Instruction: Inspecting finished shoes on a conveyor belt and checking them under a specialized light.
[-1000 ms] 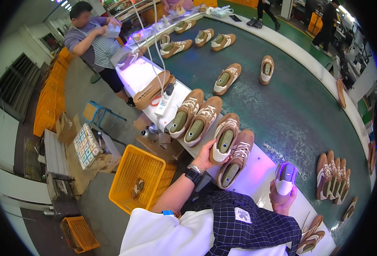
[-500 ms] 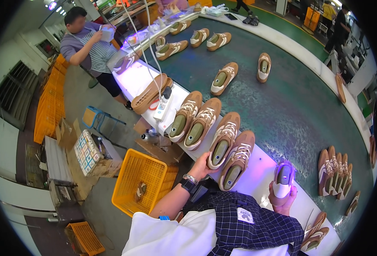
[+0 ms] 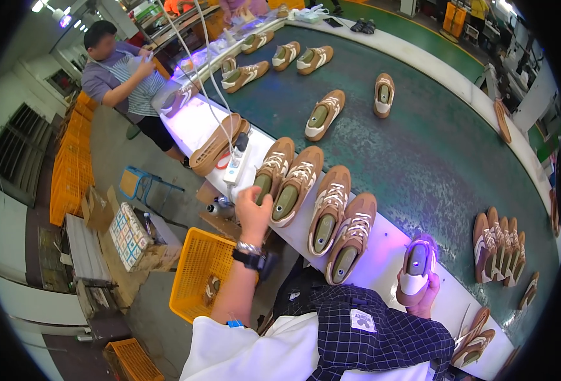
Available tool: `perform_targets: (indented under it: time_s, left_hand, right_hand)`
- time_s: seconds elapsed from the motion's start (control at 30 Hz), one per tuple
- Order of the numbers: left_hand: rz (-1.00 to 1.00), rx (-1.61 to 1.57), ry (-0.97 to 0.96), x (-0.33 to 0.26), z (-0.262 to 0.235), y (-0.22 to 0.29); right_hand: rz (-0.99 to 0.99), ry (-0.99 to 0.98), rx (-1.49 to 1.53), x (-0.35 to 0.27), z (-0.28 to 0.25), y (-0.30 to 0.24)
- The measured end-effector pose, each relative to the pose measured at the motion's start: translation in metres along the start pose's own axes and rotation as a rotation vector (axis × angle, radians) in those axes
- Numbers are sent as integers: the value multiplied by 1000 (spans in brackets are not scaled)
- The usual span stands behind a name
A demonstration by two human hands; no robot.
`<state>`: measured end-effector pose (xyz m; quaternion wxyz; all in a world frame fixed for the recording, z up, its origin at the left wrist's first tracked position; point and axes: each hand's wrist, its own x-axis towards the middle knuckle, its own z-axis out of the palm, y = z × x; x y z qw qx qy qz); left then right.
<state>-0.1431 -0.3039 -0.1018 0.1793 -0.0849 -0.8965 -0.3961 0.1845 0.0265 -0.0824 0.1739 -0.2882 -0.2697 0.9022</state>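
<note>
Four brown sneakers with white laces and green lasts inside stand side by side along the white table edge. My left hand (image 3: 253, 214) is closed round the heel of the leftmost sneaker (image 3: 276, 159), hiding that heel. Just right of it stands the second sneaker (image 3: 304, 174), then the third sneaker (image 3: 332, 193) and the fourth sneaker (image 3: 360, 225), apart from my hands. My right hand (image 3: 427, 298) grips another sneaker (image 3: 415, 279) by its heel end, tilted with its white heel patch toward me, in purple light.
Beyond the white ledge (image 3: 394, 244) runs a green conveyor belt (image 3: 433, 165) bearing more sneakers. A power strip (image 3: 234, 166) and brown soles (image 3: 213, 149) lie left of the row. An orange crate (image 3: 194, 273) stands below left. A co-worker (image 3: 118, 89) stands at the far left.
My left hand has left the third sneaker's heel and moved left to the leftmost one. The right hand still holds its sneaker. The view has shifted slightly.
</note>
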Motion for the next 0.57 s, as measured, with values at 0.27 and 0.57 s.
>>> perform_targets:
  time_s: [0.27, 0.57]
  left_hand:
    - [-410, -146, -662, 61, 17, -67]
    - [-755, -1181, -536, 38, -8, -57]
  right_hand:
    - [16, 10, 38, 3, -12, 5]
    - [-39, 71, 75, -4, -13, 8]
